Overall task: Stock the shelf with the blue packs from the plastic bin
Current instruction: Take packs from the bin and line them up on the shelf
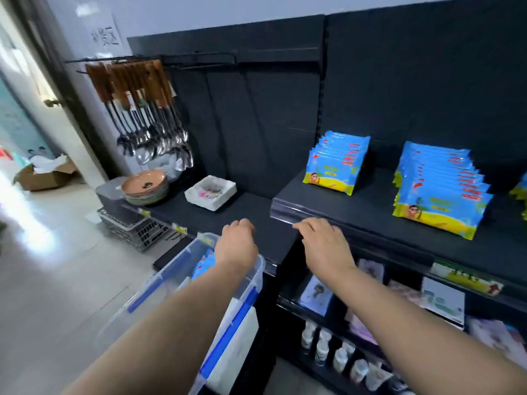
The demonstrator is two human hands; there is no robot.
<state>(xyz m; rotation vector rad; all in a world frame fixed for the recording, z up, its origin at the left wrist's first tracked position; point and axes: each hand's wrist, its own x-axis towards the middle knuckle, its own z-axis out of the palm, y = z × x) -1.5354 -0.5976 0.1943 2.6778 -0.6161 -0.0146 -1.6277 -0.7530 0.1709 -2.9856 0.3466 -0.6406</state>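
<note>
over the clear plastic bin (171, 283): left hand (238, 246), knuckles up, fingers curled under and out of sight; cannot tell whether gripping anything. just beside it, right hand (325, 246), fingers loosely extended, tips touching the clear price strip (285, 213) on the front edge of the shelf (356, 212), nothing held. inside the bin, a few blue packs (205, 262), mostly hidden behind the left wrist; near end of the bin covered by the forearm. on the shelf, more of the same packs in a left row (338, 163) and a right row (440, 192), well apart; a third row cut off at the right border. further left, hanging ladles (148, 109), stacked plates (145, 186), a white square dish (211, 192). below, small bottles (322, 349), blurred, labels unreadable.
</note>
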